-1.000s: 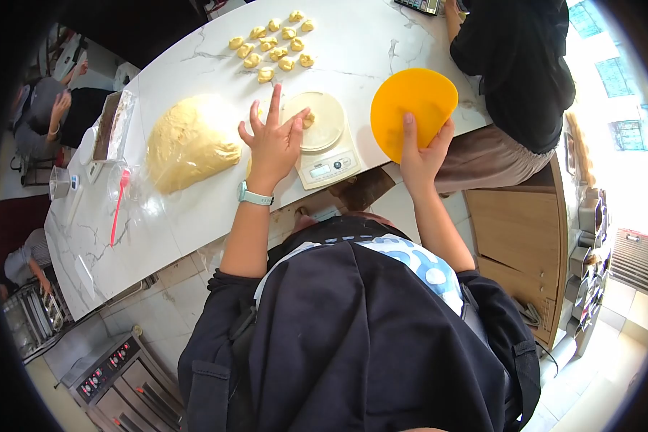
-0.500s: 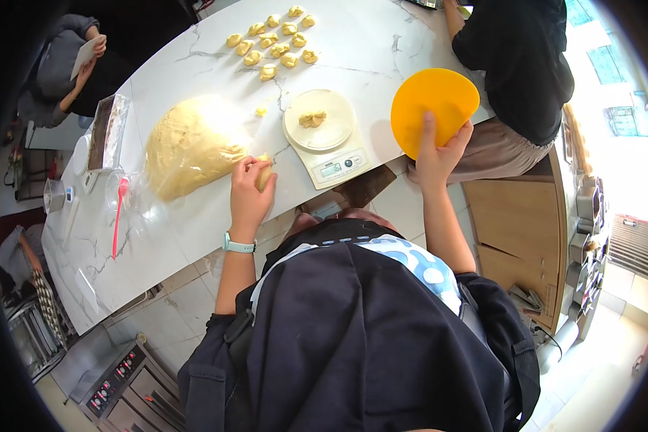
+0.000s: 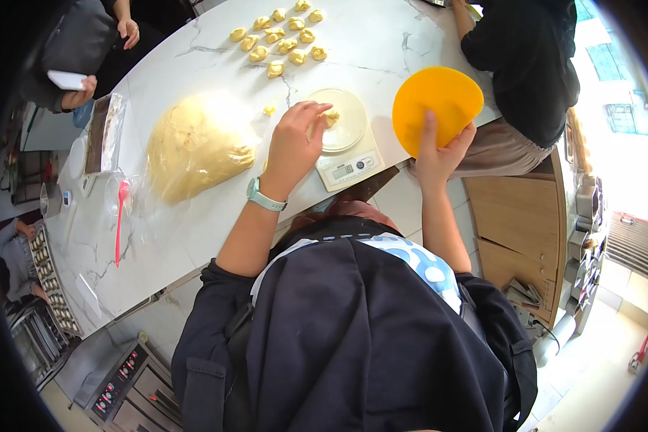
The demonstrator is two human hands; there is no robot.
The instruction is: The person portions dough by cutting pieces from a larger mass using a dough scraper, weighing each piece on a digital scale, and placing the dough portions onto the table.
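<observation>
My left hand (image 3: 295, 144) is over the left side of the white kitchen scale (image 3: 349, 167), its fingertips at a small piece of dough (image 3: 330, 117) on the round plate. Its fingers are bent; whether they grip the dough is unclear. A thin yellow disc (image 3: 433, 108) is held up in my right hand (image 3: 441, 150), thumb across its face. Left of the scale lies a large mass of dough (image 3: 194, 147) under clear plastic, with a tiny yellow bit (image 3: 268, 110) beside it. Several small dough pieces (image 3: 287, 45) are grouped at the far side of the table.
The marble table (image 3: 187, 237) carries a long tin (image 3: 106, 133) and a red spatula (image 3: 121, 216) at left. A person in black (image 3: 522, 65) is close at the right. Another person (image 3: 79, 50) stands at the far left, and someone holds a filled tray (image 3: 49, 277).
My left hand went from the scale plate to beside the large dough, then back over the plate. The yellow disc has shifted right with my right hand.
</observation>
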